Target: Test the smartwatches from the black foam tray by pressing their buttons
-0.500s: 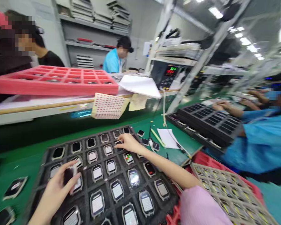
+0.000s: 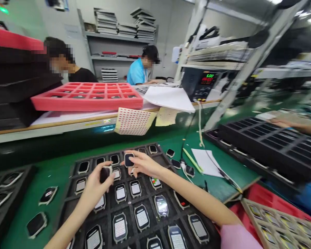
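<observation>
Hands both busy: left hand (image 2: 94,190) grips a dark smartwatch (image 2: 105,174), right hand (image 2: 145,164) pinches another smartwatch (image 2: 129,160), both just above a black foam tray (image 2: 159,159) at 6 o'clock on the green table (image 2: 235,186).

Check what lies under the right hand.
Smartwatches sit in the pockets of the black foam tray around the right hand, which holds a dark-faced smartwatch at its fingertips. The pockets beneath the palm are covered, so their contents cannot be seen.
</observation>
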The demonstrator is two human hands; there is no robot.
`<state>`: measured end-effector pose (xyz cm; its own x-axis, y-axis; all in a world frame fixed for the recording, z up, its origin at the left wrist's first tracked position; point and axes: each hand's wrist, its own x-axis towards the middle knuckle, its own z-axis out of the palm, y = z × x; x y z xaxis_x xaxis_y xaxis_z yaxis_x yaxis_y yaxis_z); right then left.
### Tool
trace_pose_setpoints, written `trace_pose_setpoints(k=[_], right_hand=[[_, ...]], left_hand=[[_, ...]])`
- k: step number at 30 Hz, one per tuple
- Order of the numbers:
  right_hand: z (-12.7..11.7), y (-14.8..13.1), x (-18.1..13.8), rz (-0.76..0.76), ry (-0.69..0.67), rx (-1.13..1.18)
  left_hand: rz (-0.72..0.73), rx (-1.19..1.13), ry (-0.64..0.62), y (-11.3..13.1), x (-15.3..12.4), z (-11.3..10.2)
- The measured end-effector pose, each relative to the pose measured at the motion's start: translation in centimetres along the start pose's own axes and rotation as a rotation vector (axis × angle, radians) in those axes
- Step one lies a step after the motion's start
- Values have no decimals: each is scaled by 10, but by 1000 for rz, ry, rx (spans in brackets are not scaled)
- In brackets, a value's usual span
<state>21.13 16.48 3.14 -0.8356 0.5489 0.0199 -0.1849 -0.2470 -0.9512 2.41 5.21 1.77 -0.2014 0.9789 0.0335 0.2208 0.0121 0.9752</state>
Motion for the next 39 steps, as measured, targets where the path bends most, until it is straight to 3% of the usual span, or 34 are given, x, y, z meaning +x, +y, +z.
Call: trace_pose_setpoints(k=[8,20,39], right_hand=[[0,5,-1,34,-153,113],[1,7,-4,83,-230,186],[3,6,-3,104,-117,87]], left_hand=[[19,-101,33,-14,-8,6],[63,18,10,-10,-16,2],[68,52,-60,-4,-16,-4]])
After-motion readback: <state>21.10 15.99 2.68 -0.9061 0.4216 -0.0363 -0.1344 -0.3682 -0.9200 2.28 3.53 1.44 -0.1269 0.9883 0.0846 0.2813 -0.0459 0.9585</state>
